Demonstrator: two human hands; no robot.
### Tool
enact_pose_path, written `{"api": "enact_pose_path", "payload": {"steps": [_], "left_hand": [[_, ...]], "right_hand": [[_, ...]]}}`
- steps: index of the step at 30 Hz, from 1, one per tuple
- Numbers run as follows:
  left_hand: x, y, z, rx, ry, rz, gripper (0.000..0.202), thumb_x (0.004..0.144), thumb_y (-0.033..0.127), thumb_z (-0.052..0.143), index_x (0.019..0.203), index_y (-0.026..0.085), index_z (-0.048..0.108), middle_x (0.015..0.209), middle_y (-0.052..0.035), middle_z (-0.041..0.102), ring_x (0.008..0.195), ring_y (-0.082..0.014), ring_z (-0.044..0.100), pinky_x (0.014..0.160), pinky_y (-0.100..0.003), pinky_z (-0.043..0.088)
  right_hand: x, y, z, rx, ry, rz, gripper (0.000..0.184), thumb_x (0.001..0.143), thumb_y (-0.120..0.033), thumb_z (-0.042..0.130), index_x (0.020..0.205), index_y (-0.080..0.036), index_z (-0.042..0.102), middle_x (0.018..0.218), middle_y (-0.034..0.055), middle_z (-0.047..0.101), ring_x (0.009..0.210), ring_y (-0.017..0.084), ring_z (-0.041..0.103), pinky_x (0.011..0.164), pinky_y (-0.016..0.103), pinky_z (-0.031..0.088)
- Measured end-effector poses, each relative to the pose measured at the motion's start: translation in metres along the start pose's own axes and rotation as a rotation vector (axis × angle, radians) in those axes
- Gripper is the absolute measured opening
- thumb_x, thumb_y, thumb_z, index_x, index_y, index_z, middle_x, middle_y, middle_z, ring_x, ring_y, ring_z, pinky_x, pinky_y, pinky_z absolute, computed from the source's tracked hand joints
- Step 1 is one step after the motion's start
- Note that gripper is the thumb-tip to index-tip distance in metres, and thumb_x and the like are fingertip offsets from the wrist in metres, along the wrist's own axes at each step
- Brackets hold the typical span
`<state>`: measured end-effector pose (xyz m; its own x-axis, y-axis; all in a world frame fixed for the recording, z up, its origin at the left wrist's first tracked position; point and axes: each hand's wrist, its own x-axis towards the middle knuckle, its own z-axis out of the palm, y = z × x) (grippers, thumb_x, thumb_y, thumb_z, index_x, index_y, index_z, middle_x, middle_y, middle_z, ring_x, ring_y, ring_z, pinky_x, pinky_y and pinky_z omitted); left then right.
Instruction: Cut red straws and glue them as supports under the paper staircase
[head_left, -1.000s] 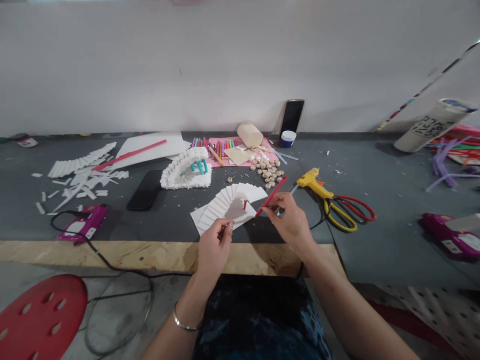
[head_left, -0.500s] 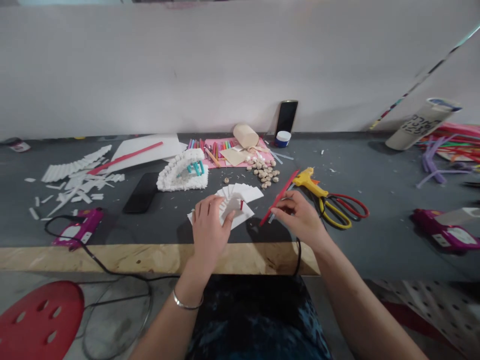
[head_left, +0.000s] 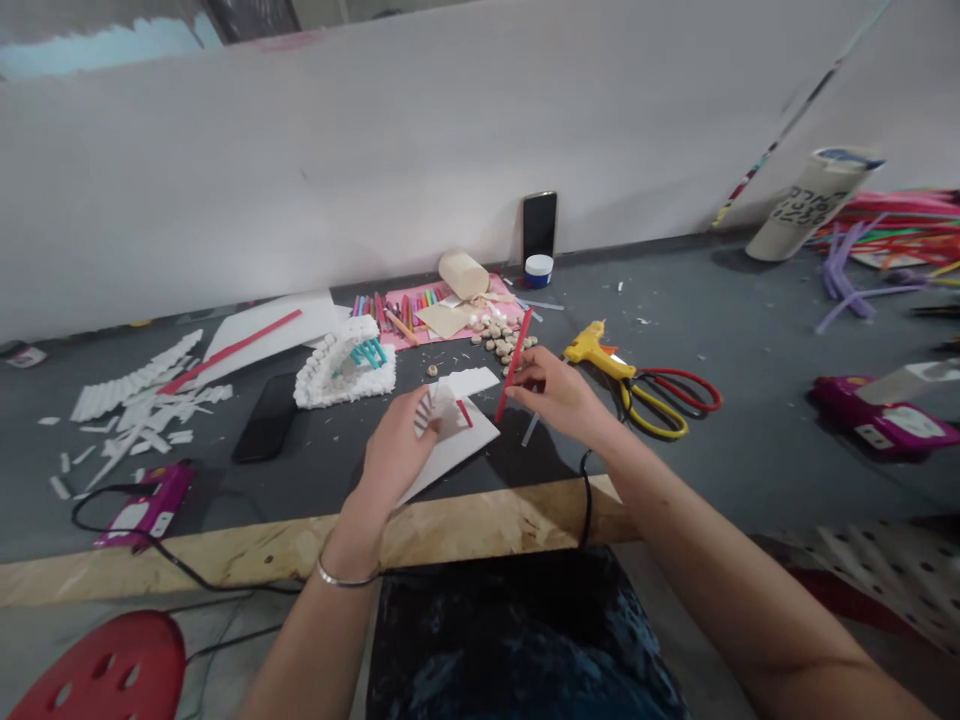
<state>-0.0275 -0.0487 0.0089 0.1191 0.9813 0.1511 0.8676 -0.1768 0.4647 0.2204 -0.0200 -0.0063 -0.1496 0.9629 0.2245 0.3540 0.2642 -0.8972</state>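
My left hand (head_left: pixel 397 445) is closed around the near left side of a white paper model (head_left: pixel 450 455). Its fan of folded steps rises from a flat white base, and a short red piece (head_left: pixel 465 412) stands up on it. Part of the model is hidden behind my fingers. In a pinch, my right hand (head_left: pixel 555 395) holds a long red strip (head_left: pixel 514 365) upright just right of the model, apart from it. A clear glue stick (head_left: pixel 530 429) lies below that hand. The yellow glue gun (head_left: pixel 600 350) rests to its right.
Red and yellow-handled scissors (head_left: pixel 671 400) lie at the right. Pistachio-like shells (head_left: pixel 499 335) are heaped behind my hands. A white textured model (head_left: pixel 345 365), a black phone (head_left: pixel 266 418) and white paper strips (head_left: pixel 142 410) lie left. A purple device (head_left: pixel 161 500) with a cable sits near the edge.
My right hand has brought the red strip leftward, closer to the paper model, and turned it more upright. My left hand still holds the model. The whole view has tilted.
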Motion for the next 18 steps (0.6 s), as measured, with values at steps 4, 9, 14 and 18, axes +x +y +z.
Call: {"api": "enact_pose_path", "payload": {"steps": [4, 9, 14, 18], "left_hand": [[0.003, 0.0, -0.014, -0.252, -0.123, -0.034, 0.051, 0.084, 0.041, 0.059, 0.131, 0.02, 0.055, 0.128, -0.0111, 0.063, 0.111, -0.0249, 0.062, 0.095, -0.036, 0.048], [0.002, 0.004, -0.029, -0.408, -0.287, -0.159, 0.057, 0.078, 0.048, 0.065, 0.128, 0.022, 0.058, 0.129, -0.0103, 0.063, 0.114, -0.0264, 0.062, 0.094, -0.035, 0.051], [0.003, 0.015, -0.045, -0.496, -0.392, -0.181, 0.07, 0.076, 0.054, 0.065, 0.134, 0.015, 0.053, 0.14, -0.014, 0.054, 0.124, -0.0316, 0.054, 0.101, -0.041, 0.047], [-0.001, 0.031, -0.055, -0.553, -0.397, -0.21, 0.069, 0.077, 0.057, 0.064, 0.13, 0.013, 0.056, 0.132, -0.014, 0.061, 0.119, -0.033, 0.058, 0.095, -0.041, 0.05]], "right_hand": [[0.005, -0.01, -0.006, 0.167, -0.063, 0.044, 0.032, 0.076, -0.034, 0.067, 0.1, -0.024, 0.047, 0.081, -0.0005, 0.068, 0.076, 0.018, 0.062, 0.074, 0.034, 0.046], [0.005, -0.032, -0.023, 0.275, -0.079, 0.048, 0.035, 0.075, -0.036, 0.07, 0.102, -0.023, 0.05, 0.082, 0.0003, 0.067, 0.078, 0.017, 0.062, 0.074, 0.033, 0.048], [-0.003, -0.059, -0.036, 0.302, 0.021, -0.122, 0.031, 0.08, -0.034, 0.069, 0.102, -0.023, 0.051, 0.077, -0.0021, 0.062, 0.071, 0.013, 0.058, 0.067, 0.029, 0.046], [-0.012, -0.079, -0.039, 0.174, 0.082, -0.254, 0.028, 0.083, -0.03, 0.067, 0.105, -0.024, 0.05, 0.08, -0.0013, 0.064, 0.069, 0.013, 0.056, 0.066, 0.029, 0.045]]}}
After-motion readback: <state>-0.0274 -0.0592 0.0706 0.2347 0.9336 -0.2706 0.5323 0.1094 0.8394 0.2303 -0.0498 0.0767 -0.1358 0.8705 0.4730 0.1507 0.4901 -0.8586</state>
